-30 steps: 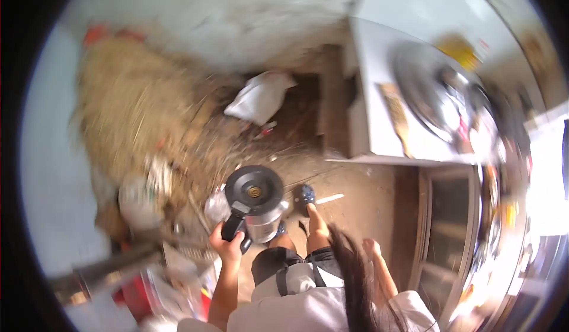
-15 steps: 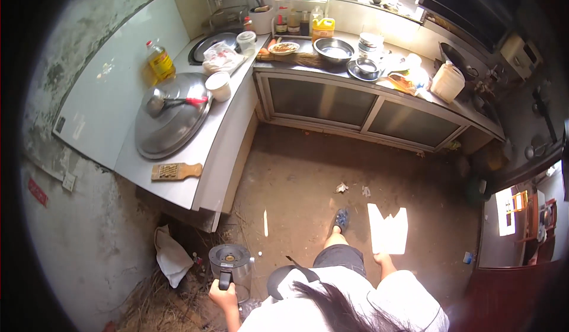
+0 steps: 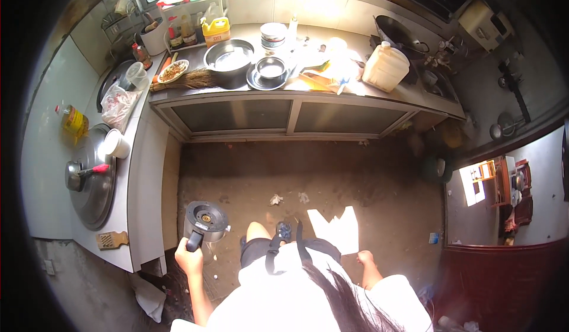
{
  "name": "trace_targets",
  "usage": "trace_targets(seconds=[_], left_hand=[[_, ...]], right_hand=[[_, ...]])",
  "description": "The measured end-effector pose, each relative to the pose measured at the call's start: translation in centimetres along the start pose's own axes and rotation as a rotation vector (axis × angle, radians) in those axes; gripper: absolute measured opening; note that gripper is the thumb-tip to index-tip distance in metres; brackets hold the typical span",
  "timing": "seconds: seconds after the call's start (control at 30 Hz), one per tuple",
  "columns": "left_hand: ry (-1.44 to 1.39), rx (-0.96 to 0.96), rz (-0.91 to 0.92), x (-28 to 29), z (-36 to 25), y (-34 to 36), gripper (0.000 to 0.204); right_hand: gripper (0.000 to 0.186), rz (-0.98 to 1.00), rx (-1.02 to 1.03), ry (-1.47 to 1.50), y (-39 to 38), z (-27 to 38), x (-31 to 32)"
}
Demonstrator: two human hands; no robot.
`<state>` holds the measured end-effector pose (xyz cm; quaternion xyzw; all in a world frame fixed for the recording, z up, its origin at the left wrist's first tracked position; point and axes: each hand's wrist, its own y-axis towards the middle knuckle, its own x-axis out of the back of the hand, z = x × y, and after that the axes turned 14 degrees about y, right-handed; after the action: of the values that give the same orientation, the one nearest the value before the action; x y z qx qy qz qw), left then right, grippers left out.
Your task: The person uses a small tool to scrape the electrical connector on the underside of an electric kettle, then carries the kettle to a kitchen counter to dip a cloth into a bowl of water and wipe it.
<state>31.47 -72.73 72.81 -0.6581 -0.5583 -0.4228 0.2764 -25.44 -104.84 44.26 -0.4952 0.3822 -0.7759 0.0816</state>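
My left hand point(image 3: 188, 257) is closed round the black handle of a metal electric kettle point(image 3: 220, 233). The kettle seems to be upside down, its dark round base with a brass-coloured centre facing up. It hangs above the floor beside the left counter. At my right side my right hand point(image 3: 365, 257) hangs low, small in the picture, and its fingers are not clear. Next to it lies an overexposed white shape point(image 3: 336, 232) with a jagged far edge. I cannot tell whether that is a sheet or sunlight on the floor.
The left counter holds a large metal lid point(image 3: 98, 192), a white cup point(image 3: 116, 144) and a wooden grater point(image 3: 112, 240). Along the far counter point(image 3: 237, 95) stand a steel basin point(image 3: 229, 56), stacked bowls point(image 3: 272, 34), a plastic jug point(image 3: 385, 67) and a wok point(image 3: 398, 34). A doorway opens at right.
My view has turned right, so the counters and floor litter sit further left. The kettle has come up from beside the straw pile, still in my left hand. My feet have shifted.
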Motion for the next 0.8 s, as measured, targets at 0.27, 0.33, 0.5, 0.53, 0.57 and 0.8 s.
trace_targets(seconds=[0.27,0.33,0.5,0.53,0.57,0.8], left_hand=[[-0.151,-0.003,0.085,-7.1,-9.9,12.8,0.019],[-0.134,-0.071,0.137,-10.6,-14.1,17.0,0.019],[-0.112,-0.085,0.202,-18.0,-26.1,26.9,0.017],[-0.094,-0.077,0.191,-18.9,-28.1,28.4,0.017],[-0.079,-0.05,0.205,-19.1,-29.2,29.1,0.017],[-0.201,-0.11,0.245,-23.0,-36.1,37.1,0.021]], right_hand=[[0.024,0.168,0.583,0.196,1.7,35.3,-2.5],[0.02,0.118,0.624,0.146,1.5,41.5,-2.1],[0.017,-0.008,1.012,0.174,3.3,52.6,-0.2],[0.017,0.0,1.005,0.155,3.8,54.9,0.8],[0.016,0.115,0.878,0.311,3.1,57.5,1.9],[0.02,-0.16,0.851,0.26,3.6,83.5,8.2]])
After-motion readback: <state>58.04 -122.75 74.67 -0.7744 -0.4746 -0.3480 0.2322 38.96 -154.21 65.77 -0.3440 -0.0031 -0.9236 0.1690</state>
